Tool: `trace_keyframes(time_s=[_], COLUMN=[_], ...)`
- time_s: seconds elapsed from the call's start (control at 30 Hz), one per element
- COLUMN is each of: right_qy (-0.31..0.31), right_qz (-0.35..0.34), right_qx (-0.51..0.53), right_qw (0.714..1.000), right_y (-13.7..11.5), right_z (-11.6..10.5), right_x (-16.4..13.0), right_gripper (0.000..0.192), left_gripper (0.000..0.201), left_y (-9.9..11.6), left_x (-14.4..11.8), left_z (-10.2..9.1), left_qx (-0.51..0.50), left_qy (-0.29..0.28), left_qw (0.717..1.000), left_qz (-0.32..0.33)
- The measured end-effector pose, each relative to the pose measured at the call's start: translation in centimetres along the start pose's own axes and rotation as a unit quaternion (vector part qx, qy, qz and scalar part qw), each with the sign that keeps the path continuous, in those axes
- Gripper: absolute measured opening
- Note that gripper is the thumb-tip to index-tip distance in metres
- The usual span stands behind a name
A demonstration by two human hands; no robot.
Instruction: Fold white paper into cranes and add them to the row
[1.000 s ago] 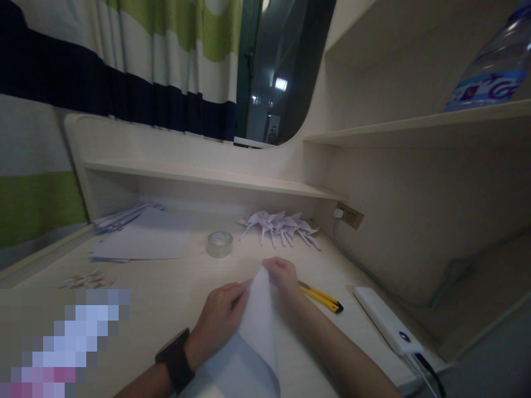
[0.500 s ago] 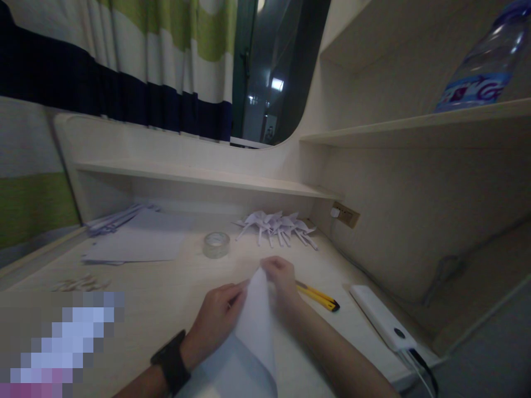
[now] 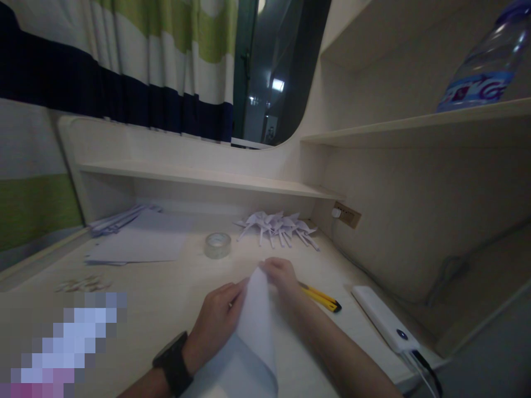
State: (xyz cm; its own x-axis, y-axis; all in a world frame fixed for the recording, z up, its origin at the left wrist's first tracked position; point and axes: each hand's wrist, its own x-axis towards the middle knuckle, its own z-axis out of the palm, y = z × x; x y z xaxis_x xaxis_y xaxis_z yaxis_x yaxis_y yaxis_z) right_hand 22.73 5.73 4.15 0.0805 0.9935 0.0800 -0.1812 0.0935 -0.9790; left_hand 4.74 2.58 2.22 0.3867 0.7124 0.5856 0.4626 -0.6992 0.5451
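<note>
Holding paper (image 3: 256, 323), folded to a point, at the near side of the counter (image 3: 161, 304). Pinching its left edge close to the tip with the left hand (image 3: 219, 314), in a closed grip. Pinching the tip with the right hand (image 3: 282, 276), likewise in a closed grip. Wearing a watch (image 3: 174, 365) on the left wrist. Reaching past a cutter (image 3: 326, 300), short of tape (image 3: 218, 246) and pinwheels (image 3: 276, 225) farther back.
</note>
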Motion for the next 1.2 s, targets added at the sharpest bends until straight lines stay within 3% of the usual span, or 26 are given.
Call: trace_keyframes(time_s=[0.37,1.0,1.2], right_qy=[0.013,0.058,0.058], right_qz=[-0.042,-0.013,-0.018], right_qx=[0.008,0.017,0.012], right_qw=[0.999,0.998,0.998], right_y=[-0.2,-0.7,-0.8], right_z=[-0.2,-0.2,-0.2], right_x=[0.0,0.1,0.1], right_gripper=[0.025,0.013,0.019], left_gripper=[0.033,0.032,0.032], left_y=[0.7,1.2,1.0], left_x=[-0.1,0.1,0.3], left_z=[-0.2,-0.5,-0.7], left_qx=[-0.008,-0.029,-0.038], left_qy=[-0.001,0.000,-0.003], left_qw=[1.000,1.000,0.999], left_qz=[0.008,-0.007,-0.018])
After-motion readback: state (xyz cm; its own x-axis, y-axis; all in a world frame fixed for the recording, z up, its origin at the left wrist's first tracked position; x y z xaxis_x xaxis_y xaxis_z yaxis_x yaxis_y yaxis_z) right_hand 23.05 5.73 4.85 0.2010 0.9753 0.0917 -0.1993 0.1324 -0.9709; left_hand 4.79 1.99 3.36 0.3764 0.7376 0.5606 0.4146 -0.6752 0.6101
